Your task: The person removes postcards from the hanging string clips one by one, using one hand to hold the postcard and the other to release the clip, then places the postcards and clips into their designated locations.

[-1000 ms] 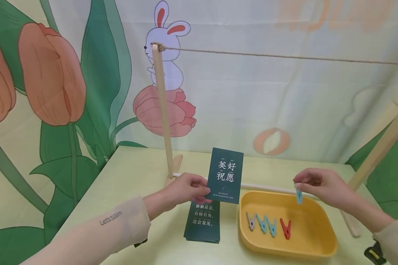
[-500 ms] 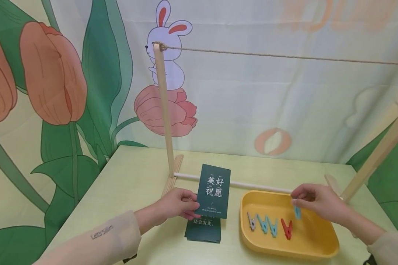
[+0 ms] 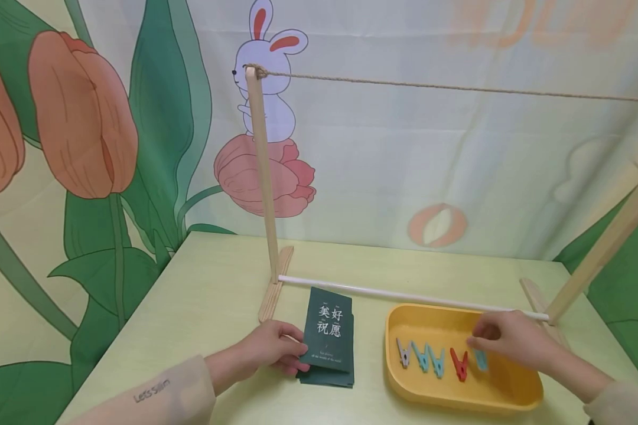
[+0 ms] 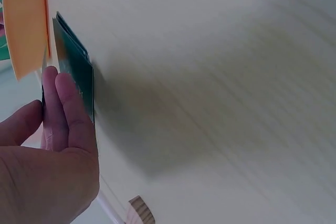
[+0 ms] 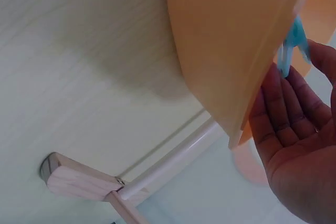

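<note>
My left hand (image 3: pixel 275 349) pinches a dark green card with white lettering (image 3: pixel 324 345) by its left edge. The card lies tilted close over a stack of similar cards (image 3: pixel 326 379), covering most of it. In the left wrist view, the thumb is on one side of the thin card and the fingers (image 4: pixel 68 103) on the other, beside the stack. My right hand (image 3: pixel 513 337) reaches over the yellow tray (image 3: pixel 489 401), holding a light blue clothespin (image 5: pixel 295 38) by its legs between thumb and fingertips. That clothespin hangs low inside the tray.
In the tray lie a grey clothespin (image 3: pixel 403 353), two light blue clothespins (image 3: pixel 437 362) and a red clothespin (image 3: pixel 459 365). Behind stands a wooden frame with a left post (image 3: pixel 263 171), a right post (image 3: pixel 601 254), a twine line (image 3: pixel 404 84) and a white bottom rod (image 3: pixel 372 291).
My left hand has lowered the card from mid-air down and left onto the stack. My right hand has lowered the light blue clothespin from above the tray's rim into it.
</note>
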The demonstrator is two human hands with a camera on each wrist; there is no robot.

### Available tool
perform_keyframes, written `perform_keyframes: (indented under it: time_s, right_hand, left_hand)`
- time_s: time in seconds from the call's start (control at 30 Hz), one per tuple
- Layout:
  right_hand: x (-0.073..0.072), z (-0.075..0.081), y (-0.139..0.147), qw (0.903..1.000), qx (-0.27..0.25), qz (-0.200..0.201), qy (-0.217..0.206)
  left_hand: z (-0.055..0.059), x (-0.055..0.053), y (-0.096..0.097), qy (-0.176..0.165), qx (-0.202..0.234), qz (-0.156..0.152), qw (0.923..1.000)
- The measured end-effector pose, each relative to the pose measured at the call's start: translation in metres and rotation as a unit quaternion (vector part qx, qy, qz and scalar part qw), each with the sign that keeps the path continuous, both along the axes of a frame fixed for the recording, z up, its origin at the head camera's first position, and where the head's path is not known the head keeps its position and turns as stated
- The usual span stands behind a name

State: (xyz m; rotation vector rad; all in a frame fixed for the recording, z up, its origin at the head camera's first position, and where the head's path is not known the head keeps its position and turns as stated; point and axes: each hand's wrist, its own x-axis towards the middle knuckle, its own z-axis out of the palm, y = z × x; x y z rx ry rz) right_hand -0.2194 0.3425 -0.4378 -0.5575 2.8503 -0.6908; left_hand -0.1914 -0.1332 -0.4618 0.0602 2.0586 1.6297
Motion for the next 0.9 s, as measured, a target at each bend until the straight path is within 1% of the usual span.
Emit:
perform_keyframes:
  time_s: [0.13,0.23,0.4,0.47,0.63,0.8,0.9]
  right_hand:
    - [-0.001,-0.004,0.002,0.9985,0.026,0.041,0.026]
    - [0.000,-0.008,0.003,0.9962,0.052,0.059,0.037]
    - [0.003,-0.013,0.002,0.9895,0.115,0.064,0.061]
    - [0.004,-0.015,0.000,0.9878,0.132,0.058,0.059]
    - [0.005,-0.018,-0.007,0.9853,0.149,0.062,0.057]
    - [0.005,-0.022,-0.011,0.9804,0.169,0.066,0.078]
    - [0.006,-0.024,-0.012,0.9763,0.179,0.069,0.101]
  left_hand:
    - [-0.004,0.003,0.001,-0.013,0.005,0.009,0.9999]
    - [-0.005,0.005,0.002,-0.021,0.008,0.013,0.9997]
    - [-0.007,0.008,0.004,-0.027,0.002,0.019,0.9994]
    - [-0.008,0.008,0.004,-0.027,-0.005,0.017,0.9995]
    - [-0.011,0.010,0.004,-0.024,-0.029,0.004,0.9993]
    - [-0.012,0.011,0.005,-0.013,-0.054,-0.007,0.9984]
    - [-0.011,0.012,0.005,-0.002,-0.071,-0.011,0.9974]
